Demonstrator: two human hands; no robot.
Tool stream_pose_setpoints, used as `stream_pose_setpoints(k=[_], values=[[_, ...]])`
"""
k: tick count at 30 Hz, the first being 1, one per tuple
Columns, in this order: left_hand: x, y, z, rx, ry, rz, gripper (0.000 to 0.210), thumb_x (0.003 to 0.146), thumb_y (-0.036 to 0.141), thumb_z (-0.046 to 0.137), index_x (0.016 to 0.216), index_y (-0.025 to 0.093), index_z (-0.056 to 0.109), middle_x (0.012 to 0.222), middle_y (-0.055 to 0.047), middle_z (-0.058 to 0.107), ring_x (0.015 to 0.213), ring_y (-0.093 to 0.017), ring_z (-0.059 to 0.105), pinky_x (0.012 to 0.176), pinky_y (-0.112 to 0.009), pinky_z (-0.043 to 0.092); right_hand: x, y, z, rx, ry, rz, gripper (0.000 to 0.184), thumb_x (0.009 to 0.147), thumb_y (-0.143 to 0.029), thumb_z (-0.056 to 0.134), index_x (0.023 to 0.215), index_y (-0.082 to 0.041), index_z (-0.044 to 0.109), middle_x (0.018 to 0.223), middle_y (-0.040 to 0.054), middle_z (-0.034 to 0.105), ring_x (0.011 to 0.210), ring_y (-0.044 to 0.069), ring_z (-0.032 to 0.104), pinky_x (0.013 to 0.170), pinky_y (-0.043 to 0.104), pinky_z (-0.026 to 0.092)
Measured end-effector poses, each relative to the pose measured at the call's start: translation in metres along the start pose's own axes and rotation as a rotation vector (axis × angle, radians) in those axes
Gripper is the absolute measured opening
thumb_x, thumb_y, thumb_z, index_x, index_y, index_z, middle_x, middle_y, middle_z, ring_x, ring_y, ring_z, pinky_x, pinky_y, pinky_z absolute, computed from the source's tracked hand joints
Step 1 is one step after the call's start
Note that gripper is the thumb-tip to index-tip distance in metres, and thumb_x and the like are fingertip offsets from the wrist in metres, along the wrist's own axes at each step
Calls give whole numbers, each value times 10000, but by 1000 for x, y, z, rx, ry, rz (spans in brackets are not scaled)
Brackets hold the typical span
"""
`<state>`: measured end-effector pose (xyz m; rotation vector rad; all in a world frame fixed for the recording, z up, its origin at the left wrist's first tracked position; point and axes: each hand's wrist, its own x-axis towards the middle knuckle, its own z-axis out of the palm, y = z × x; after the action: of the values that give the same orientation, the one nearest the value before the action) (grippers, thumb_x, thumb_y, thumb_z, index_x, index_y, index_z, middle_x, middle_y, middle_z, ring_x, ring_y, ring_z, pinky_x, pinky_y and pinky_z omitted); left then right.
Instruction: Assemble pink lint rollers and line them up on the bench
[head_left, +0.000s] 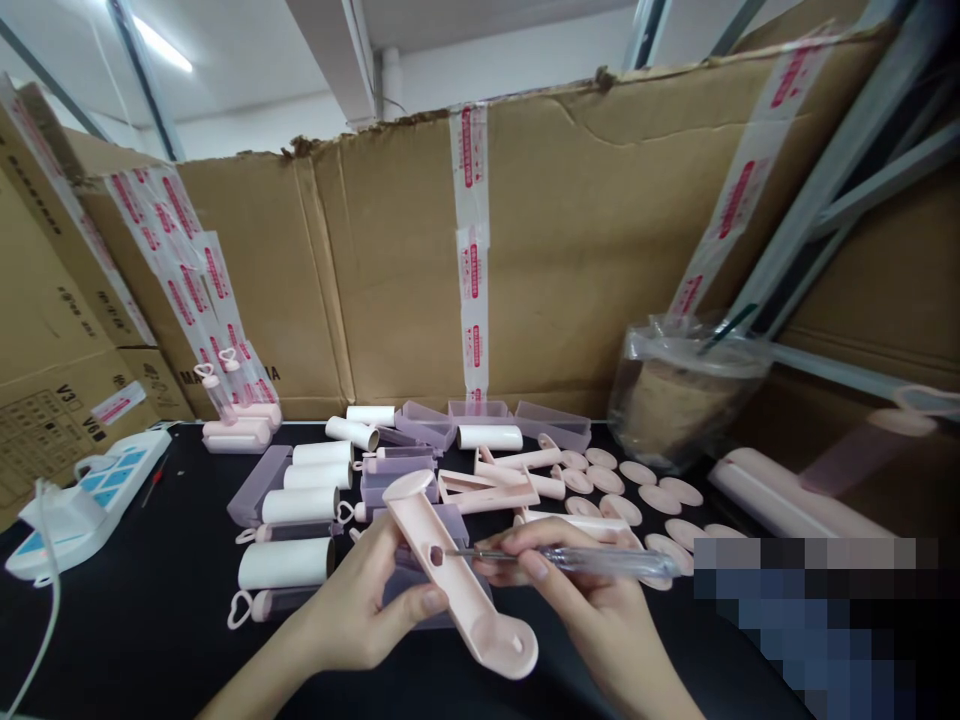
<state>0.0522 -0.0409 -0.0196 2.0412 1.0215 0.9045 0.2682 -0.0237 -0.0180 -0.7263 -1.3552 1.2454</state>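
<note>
My left hand (360, 595) is closed around a long pale pink plastic trough (457, 590) with rounded ends, held tilted above the black table. A hole shows in its floor near the thumb. Between the fingers of my right hand (581, 595) is a screwdriver (600, 562) with a clear handle. Its thin metal shaft points left, with the tip at the hole; how deep it goes I cannot tell. Behind the hands lie similar pink frames (491, 492), and several flat pink oval discs (607, 481) are spread to the right.
White tubes (300, 505) and translucent purple boxes (259, 487) lie at left and centre. A white power strip (94, 505) with a cable sits far left. At the back right stands a bagged drink cup (675, 400). Cardboard (390, 280) walls the rear; a pink roller (795, 495) lies right.
</note>
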Motion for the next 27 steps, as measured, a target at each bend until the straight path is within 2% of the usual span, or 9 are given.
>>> stream_pose_setpoints(k=[7, 13, 22, 27], values=[[0, 0, 1, 18, 33, 33, 329, 868, 317, 501, 1162, 195, 417, 1155, -75, 513, 1091, -217, 494, 931, -323, 397, -2, 2, 3, 1, 38, -13, 87, 782, -304, 644, 803, -219, 645, 810, 33, 694, 704, 181, 690, 710, 316, 578], [1, 4, -3, 39, 39, 42, 347, 858, 321, 514, 1165, 182, 431, 1140, -85, 538, 1052, -229, 516, 891, -329, 421, 0, 7, 5, 127, 17, 34, 78, 783, -291, 645, 815, -222, 633, 802, 22, 699, 716, 184, 694, 706, 318, 578], [-1, 5, -6, 48, 10, 40, 385, 845, 323, 533, 1192, 180, 449, 1237, -100, 520, 1134, -252, 482, 922, -336, 413, -2, 0, 3, -8, -34, -48, 36, 770, -269, 655, 779, -245, 682, 834, 26, 718, 733, 201, 704, 677, 311, 589], [2, 6, -8, -85, -28, 7, 393, 827, 331, 561, 1175, 166, 486, 1175, -100, 562, 1023, -232, 555, 841, -306, 465, -1, -2, 1, -9, -36, 38, 93, 719, -289, 702, 757, -205, 711, 760, 50, 736, 675, 217, 707, 641, 317, 593]])
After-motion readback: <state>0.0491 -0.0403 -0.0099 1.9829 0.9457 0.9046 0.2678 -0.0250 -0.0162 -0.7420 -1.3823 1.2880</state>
